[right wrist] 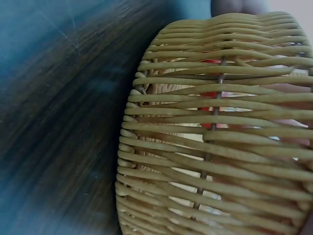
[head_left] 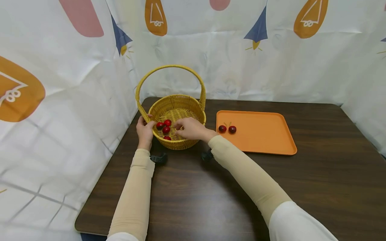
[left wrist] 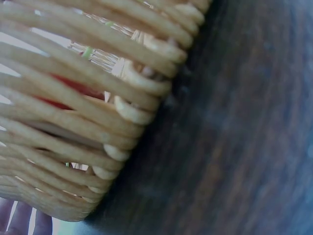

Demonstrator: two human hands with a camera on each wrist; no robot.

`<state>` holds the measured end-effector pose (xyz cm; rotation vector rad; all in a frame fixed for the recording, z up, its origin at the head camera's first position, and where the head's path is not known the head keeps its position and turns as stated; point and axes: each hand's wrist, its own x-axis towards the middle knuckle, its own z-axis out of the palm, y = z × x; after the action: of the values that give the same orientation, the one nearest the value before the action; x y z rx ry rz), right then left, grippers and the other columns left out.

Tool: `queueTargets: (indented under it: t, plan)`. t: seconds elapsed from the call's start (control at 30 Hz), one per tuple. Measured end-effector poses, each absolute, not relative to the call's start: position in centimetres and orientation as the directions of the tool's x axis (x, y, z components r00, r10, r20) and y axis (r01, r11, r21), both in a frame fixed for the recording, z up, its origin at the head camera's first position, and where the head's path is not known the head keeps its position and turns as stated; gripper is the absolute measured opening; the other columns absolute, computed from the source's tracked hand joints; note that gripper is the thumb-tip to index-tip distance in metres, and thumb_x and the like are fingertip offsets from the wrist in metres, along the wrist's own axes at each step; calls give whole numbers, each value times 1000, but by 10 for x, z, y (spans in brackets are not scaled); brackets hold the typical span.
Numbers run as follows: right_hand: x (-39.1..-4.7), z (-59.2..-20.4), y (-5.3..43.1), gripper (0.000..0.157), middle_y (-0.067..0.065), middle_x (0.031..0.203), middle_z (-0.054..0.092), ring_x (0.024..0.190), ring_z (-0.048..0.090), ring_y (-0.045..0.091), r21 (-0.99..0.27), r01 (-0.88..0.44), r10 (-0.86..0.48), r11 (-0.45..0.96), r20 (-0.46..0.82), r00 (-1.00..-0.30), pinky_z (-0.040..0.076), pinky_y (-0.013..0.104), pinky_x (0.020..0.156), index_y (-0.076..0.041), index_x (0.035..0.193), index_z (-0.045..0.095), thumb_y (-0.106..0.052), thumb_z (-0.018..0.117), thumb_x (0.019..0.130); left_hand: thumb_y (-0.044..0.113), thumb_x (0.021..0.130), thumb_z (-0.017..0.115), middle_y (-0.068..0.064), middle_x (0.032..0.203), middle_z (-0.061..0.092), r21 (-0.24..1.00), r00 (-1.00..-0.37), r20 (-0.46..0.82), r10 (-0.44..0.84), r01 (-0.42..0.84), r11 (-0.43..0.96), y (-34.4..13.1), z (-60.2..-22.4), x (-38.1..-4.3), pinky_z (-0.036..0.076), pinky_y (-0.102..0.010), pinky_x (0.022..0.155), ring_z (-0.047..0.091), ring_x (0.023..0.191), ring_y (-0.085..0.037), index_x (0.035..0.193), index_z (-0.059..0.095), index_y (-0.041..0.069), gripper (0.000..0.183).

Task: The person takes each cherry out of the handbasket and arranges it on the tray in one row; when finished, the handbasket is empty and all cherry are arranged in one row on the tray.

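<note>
Reading the head view as a clock face, we place the wicker basket point(head_left: 178, 145) just off centre toward 11. The left hand point(head_left: 145, 131) grips its rim at about 8 o'clock, thumb on the edge by the foot of the tall handle point(head_left: 170, 66); we take this as a steadying hold, since so light a basket could slide. The right hand point(head_left: 190, 129) comes in over the rim at 4, fingers bent down toward the weave. No fruit shows between them, but the tips are partly hidden, so we cannot tell whether they pinch anything.

Four basket cherries point(head_left: 166, 130) cluster inside at 7 to 8 o'clock, probably bunched by the curve of the wall. Both wrist views give us red through gaps in the wicker. Two tray cherries point(head_left: 232, 130), stems pointing toward 12, lie at 9 o'clock on the orange tray point(head_left: 262, 134). The tray sits apart from the basket, on its 3-to-4 side, seemingly for easy right-hand reach.

Surface: dark wood-grained table point(head_left: 325, 144), a soft sheen toward 6. Room: white curtain point(head_left: 208, 77) behind and at 9, printed with orange bulbs and blue rockets.
</note>
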<state>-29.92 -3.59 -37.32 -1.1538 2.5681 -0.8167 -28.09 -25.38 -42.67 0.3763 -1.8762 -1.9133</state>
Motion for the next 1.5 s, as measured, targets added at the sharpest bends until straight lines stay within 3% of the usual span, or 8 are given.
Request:
queueTargets:
  t: [0.27, 0.57, 0.7, 1.0, 1.2, 1.5]
  plan:
    - [-303, -369, -52, 35, 3, 116, 67, 105, 62, 17, -525, -632, -770, 570, -74, -633, 49, 33, 90, -13, 127, 65, -24, 64, 94, -1, 87, 57, -14, 118, 53, 992, -862, 121, -493, 127, 21, -254, -426, -285, 43, -30, 79, 48, 90, -18, 113, 56, 7, 27]
    - [-314, -372, -58, 38, 4, 123, 66, 113, 59, 16, -578, -701, -891, 418, -108, -442, 46, 27, 95, -11, 131, 62, -13, 64, 93, -2, 87, 55, -17, 118, 53, 986, -845, 154, -512, 166, 22, -248, -428, -286, 44, -29, 81, 51, 96, -19, 111, 57, 8, 26]
    - [-317, -375, -57, 37, 2, 125, 65, 112, 60, 13, -615, -680, -905, 400, -148, -399, 47, 24, 93, -13, 130, 63, -7, 60, 94, -1, 88, 55, -17, 117, 53, 986, -846, 157, -509, 165, 29, -246, -429, -286, 44, -29, 79, 51, 94, -19, 110, 57, 10, 25]
    - [-320, -378, -59, 34, 2, 118, 68, 105, 63, 11, -647, -625, -891, 438, -219, -397, 47, 23, 91, -12, 125, 67, -4, 57, 94, 0, 87, 55, -10, 111, 53, 986, -845, 156, -512, 162, 33, -245, -429, -283, 43, -30, 78, 50, 92, -19, 109, 57, 11, 24]
    - [-320, -378, -59, 30, 2, 118, 68, 105, 62, 11, -631, -636, -890, 445, -231, -394, 47, 23, 90, -11, 124, 67, -10, 60, 94, 0, 87, 56, -8, 110, 52, 986, -847, 160, -507, 165, 35, -247, -428, -282, 44, -29, 78, 50, 92, -19, 109, 57, 11, 25]
    - [-320, -377, -59, 31, 0, 113, 66, 101, 58, 13, -569, -681, -867, 461, -126, -482, 46, 27, 88, -13, 121, 68, -17, 61, 91, 0, 87, 56, -9, 111, 52, 990, -848, 136, -512, 138, 35, -252, -431, -283, 43, -31, 79, 49, 92, -19, 111, 57, 10, 26]
